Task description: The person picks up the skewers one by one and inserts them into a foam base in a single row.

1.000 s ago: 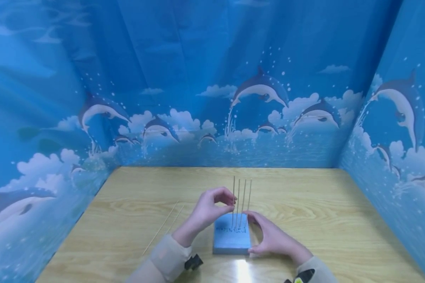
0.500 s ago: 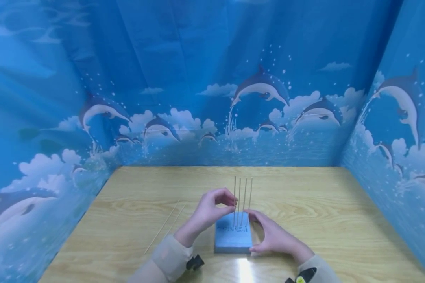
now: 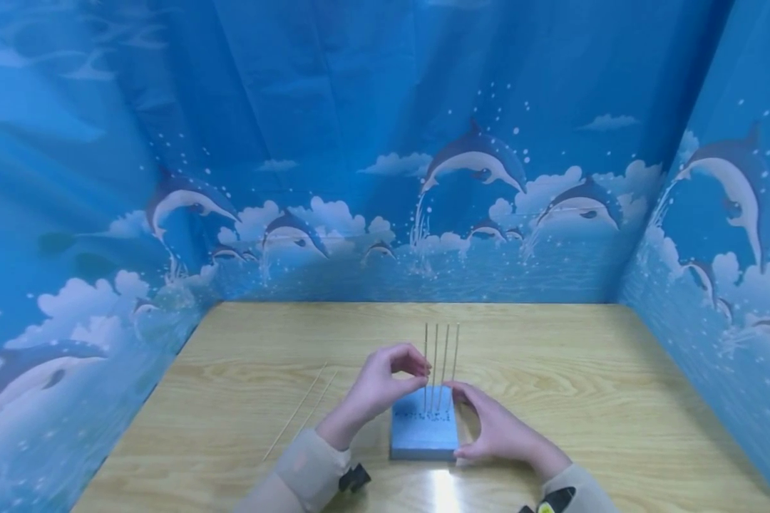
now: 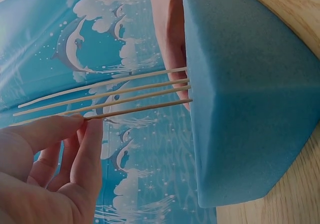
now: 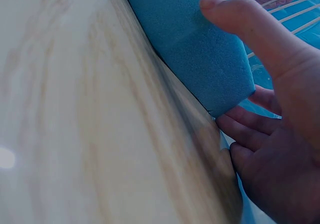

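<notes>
A blue foam block [image 3: 423, 436] rests on the table, with several thin wooden sticks [image 3: 456, 353] standing in a row near its back. My left hand [image 3: 385, 381] pinches the leftmost stick [image 4: 145, 107] between thumb and fingertips, partway up its length. In the left wrist view, this stick's lower end meets the face of the block. My right hand [image 3: 495, 431] holds the block's right side, thumb at the front corner and fingers toward the back corner. The right wrist view shows the thumb [image 5: 235, 13] over the block's side and the other fingers beneath.
Two loose wooden sticks [image 3: 293, 415] lie on the wood-grain table [image 3: 552, 349], left of the block and close to the left forearm. A blue curtain [image 3: 334, 142] printed with dolphins encloses the back and both sides.
Both hands keep their places at the stick and the block. The whole head view has shifted very slightly; nothing is taken up or let go.
</notes>
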Available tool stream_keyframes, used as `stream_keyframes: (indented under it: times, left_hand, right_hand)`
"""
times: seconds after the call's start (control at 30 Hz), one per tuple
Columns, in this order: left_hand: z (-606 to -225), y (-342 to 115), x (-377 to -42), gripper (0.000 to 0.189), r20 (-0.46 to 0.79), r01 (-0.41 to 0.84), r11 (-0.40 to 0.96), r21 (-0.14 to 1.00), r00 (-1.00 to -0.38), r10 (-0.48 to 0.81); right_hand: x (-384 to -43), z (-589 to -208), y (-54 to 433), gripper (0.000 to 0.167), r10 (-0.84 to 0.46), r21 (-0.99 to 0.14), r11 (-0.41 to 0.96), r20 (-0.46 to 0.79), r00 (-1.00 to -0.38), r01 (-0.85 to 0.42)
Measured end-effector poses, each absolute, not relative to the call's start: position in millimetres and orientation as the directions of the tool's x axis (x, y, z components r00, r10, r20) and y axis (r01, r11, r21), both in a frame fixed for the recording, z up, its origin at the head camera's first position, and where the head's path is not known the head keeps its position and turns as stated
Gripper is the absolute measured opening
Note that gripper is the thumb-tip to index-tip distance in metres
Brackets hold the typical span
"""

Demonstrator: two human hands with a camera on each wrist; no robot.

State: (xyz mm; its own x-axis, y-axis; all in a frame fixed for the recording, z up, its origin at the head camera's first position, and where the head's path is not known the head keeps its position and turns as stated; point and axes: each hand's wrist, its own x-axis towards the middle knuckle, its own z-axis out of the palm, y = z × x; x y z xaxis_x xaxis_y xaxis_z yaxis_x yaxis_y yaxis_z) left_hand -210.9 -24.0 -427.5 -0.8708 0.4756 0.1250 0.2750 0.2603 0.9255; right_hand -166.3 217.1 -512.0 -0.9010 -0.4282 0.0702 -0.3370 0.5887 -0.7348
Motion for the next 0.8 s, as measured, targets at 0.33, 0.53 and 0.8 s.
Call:
stream_keyframes:
  times: [0.33, 0.53, 0.8]
  left_hand:
    - [-427.9, -21.0, -211.7, 0.019, 0.095, 0.259, 0.292, 0.921, -0.875, 0.476]
    - [-429.4, -21.3, -212.8, 0.018, 0.091, 0.253, 0.289, 0.923, -0.875, 0.475]
    - [-430.1, -20.8, -213.3, 0.018, 0.108, 0.265, 0.272, 0.925, -0.870, 0.481]
  right_hand:
    - [-166.4, -512.1, 217.1, 0.111, -0.433, -0.732, 0.588, 0.077, -0.898, -0.345]
    - [-166.5, -512.2, 217.0, 0.112, -0.432, -0.734, 0.586, 0.074, -0.899, -0.343]
    - [-167.4, -512.6, 217.8, 0.112, -0.431, -0.732, 0.588, 0.076, -0.899, -0.344]
